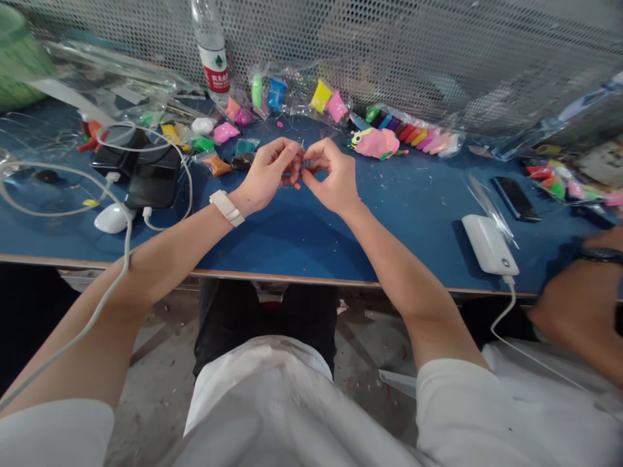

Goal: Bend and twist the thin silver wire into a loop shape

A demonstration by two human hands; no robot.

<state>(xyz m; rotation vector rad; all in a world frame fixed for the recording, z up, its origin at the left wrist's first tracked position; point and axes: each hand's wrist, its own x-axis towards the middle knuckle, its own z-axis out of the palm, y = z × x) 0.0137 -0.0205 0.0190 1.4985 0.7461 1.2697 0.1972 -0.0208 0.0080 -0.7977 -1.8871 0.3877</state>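
A blue bench point(272, 240), seen from my remote post through the head camera, spreads before a person in a white shirt. At four o'clock from the person's hands, another person's forearm point(588, 305) rests near the edge. A water bottle point(217, 65) stands toward ten-thirty, against the mesh screen. At center, the left hand point(267, 170) and right hand point(337, 176) meet over the bench, fingers curled narrow and tips pinched on a small piece point(304, 162) between them; the fingers mask its shape, and I cannot tell which grips harder. A pink clay figure point(374, 143) lies just beside the right hand, toward two-thirty, with a white power bank point(489, 245) well apart at four. A yellow packet point(321, 96) sits toward twelve-thirty. The step in hand, I judge, is close two-handed fingertip work; the next move calls for a light, steady pinch from both sides.
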